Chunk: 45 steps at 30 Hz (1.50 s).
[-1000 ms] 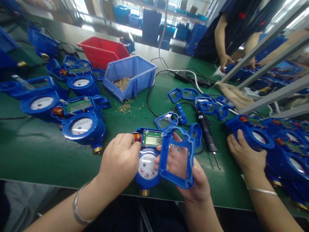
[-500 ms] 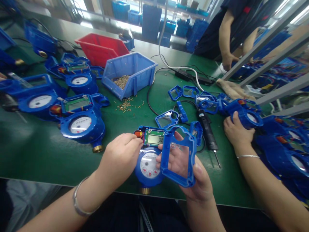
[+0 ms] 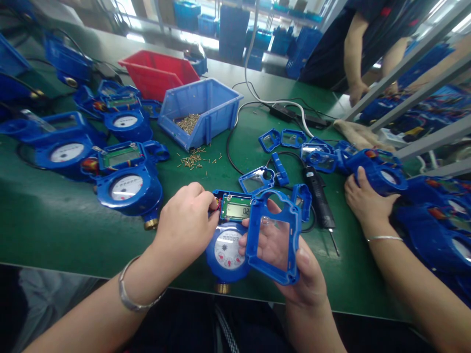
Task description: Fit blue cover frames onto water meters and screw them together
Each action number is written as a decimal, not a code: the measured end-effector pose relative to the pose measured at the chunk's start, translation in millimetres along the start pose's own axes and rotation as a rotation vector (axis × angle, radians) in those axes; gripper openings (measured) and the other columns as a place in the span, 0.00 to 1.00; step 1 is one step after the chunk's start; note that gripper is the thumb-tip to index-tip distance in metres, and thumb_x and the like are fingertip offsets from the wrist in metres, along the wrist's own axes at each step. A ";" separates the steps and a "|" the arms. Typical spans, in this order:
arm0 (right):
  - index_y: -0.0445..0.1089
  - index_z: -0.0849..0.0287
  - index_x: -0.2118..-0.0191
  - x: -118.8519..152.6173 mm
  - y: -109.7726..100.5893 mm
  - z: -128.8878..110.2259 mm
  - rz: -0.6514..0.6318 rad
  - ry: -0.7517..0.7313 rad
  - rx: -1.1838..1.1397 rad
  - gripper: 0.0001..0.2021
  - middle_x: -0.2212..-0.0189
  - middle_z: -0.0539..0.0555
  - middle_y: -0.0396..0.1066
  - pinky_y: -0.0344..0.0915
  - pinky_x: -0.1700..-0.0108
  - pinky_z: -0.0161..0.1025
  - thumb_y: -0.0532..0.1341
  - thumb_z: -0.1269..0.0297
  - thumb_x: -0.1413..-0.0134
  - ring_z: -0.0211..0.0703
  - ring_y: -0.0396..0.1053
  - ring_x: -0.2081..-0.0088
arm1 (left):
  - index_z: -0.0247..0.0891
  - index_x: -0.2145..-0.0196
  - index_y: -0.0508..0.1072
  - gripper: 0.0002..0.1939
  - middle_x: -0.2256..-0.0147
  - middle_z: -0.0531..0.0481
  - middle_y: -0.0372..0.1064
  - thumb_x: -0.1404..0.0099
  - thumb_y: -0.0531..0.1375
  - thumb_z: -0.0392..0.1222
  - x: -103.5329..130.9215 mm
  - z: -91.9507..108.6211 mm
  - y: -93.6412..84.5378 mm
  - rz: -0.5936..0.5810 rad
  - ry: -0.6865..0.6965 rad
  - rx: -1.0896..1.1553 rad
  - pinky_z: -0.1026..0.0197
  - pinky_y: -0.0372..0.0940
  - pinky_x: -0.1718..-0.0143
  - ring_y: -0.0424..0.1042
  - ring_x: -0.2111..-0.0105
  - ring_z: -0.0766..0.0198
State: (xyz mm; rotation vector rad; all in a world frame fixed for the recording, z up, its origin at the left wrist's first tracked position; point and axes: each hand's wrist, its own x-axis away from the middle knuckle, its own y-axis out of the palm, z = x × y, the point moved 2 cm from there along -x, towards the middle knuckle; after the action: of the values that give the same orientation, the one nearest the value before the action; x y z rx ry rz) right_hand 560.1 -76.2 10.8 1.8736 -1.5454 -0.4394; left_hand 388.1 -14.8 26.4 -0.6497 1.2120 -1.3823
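**Open meter flanked by two hands, its cover held aside**

Between the two hands, on the green tabletop (image 3: 176, 262), a blue plastic water meter with a round white dial (image 3: 230, 251) is laid face up. Its green circuit board with a grey display (image 3: 235, 211) is left exposed, seemingly for access. At the board's left end, the bent fingers of the left hand (image 3: 189, 215) are drawn in close; whether anything is pinched cannot be told. By the right hand (image 3: 308, 274), a blue plastic cover frame (image 3: 274, 272) is gripped at its edge, thumb against fingers, apparently held aside to keep the board reachable. The meter's right edge is overlapped by it.

Beyond the right hand, a black electric screwdriver (image 3: 319, 198) is placed, probably for easy reach. Beyond the left hand, loose brass screws (image 3: 191, 159) are scattered before a light-blue plastic bin (image 3: 222, 115). Farther right, space is narrowed by another person's hand (image 3: 368, 201), rested against a second blue meter (image 3: 380, 169).
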 end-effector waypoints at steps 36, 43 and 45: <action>0.55 0.52 0.40 -61.8 28.6 -46.7 -0.198 -0.354 1.377 0.40 0.43 0.55 0.61 0.48 0.38 0.56 0.66 0.75 0.63 0.56 0.57 0.42 | 0.35 0.61 0.73 0.18 0.62 0.49 0.75 0.52 0.60 0.29 -15.4 -16.6 31.9 -0.191 -0.178 1.000 0.57 0.66 0.57 0.72 0.61 0.58; 0.53 0.54 0.39 -62.6 24.4 -41.8 -0.270 -0.339 1.468 0.40 0.43 0.58 0.59 0.53 0.40 0.54 0.65 0.74 0.60 0.56 0.58 0.43 | 0.34 0.65 0.74 0.13 0.67 0.49 0.76 0.51 0.59 0.32 -14.2 -14.4 31.7 -0.130 -0.214 0.920 0.58 0.67 0.64 0.73 0.67 0.59; 0.52 0.55 0.39 -62.5 22.9 -41.4 -0.279 -0.333 1.497 0.39 0.42 0.58 0.59 0.54 0.41 0.53 0.65 0.73 0.59 0.55 0.58 0.43 | 0.35 0.63 0.73 0.14 0.65 0.48 0.76 0.50 0.58 0.32 -13.8 -13.7 32.0 -0.110 -0.214 0.923 0.58 0.67 0.63 0.73 0.65 0.58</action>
State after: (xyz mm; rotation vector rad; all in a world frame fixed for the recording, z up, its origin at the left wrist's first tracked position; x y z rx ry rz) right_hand 554.1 -6.8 46.9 3.2451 -2.0476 0.5398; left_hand 390.8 7.4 -3.6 -0.1904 0.2825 -1.7111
